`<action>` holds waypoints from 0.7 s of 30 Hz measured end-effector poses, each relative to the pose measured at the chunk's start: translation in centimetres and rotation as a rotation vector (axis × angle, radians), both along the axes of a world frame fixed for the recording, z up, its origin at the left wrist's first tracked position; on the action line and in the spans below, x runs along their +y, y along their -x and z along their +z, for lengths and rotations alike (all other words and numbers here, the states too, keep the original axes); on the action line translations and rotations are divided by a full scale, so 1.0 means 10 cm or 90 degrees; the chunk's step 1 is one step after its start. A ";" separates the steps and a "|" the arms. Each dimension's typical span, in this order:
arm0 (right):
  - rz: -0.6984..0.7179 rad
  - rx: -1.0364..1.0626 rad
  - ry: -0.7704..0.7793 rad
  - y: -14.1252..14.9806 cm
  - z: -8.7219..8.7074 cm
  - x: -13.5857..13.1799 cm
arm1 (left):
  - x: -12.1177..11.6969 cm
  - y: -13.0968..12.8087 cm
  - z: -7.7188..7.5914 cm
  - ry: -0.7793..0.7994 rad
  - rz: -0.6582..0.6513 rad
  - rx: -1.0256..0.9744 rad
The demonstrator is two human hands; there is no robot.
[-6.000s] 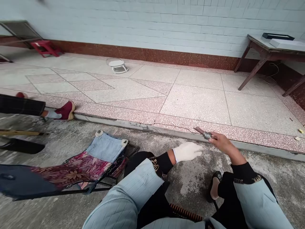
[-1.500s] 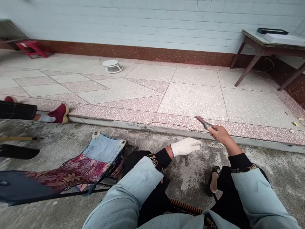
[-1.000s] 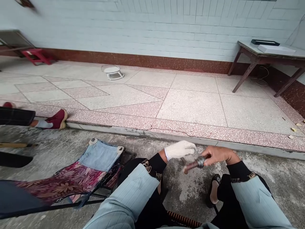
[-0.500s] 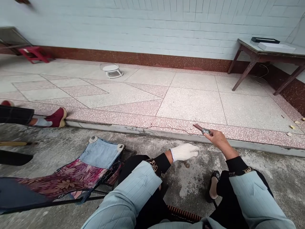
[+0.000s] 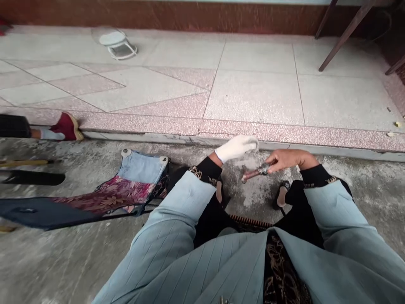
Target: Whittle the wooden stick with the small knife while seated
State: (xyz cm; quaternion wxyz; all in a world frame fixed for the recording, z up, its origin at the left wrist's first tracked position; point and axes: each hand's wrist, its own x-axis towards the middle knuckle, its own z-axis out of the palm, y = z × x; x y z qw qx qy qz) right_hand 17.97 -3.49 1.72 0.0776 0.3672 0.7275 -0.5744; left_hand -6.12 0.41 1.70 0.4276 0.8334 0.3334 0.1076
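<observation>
My left hand [image 5: 238,147], in a white knitted glove, has its fingers closed on the end of a thin pale strand [image 5: 259,155]; whether it is wire or thread I cannot tell. The strand runs down to a silvery winding [image 5: 263,169] around a short brown stick [image 5: 252,173]. My bare right hand [image 5: 287,159] is wrapped round that stick, which points left and slightly down above the concrete. Its far end is hidden inside my right fist. Both hands are in front of my knees, near the step edge.
A raised tiled step [image 5: 253,101] runs across the front. To my left stands a folding chair [image 5: 104,194] with patterned fabric. Another person's red shoe [image 5: 66,126] rests by the step. A small white stool [image 5: 117,44] and a table leg [image 5: 344,36] are farther back.
My view has tilted down. The stick has swung from pointing up-left to down-left, closer to my left hand. A strand now shows stretched between the gloved fingers and the winding.
</observation>
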 end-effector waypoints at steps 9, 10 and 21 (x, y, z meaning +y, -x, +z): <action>-0.156 0.079 -0.112 -0.05 0.09 0.03 | 0.05 -0.19 -0.38 0.024 0.013 0.003; -0.190 0.085 -0.129 -0.07 0.09 0.03 | 0.03 -0.21 -0.41 0.044 0.013 0.001; -0.397 -0.179 -0.412 -0.10 -0.07 0.02 | -0.23 -0.31 -0.33 -0.032 -0.113 0.113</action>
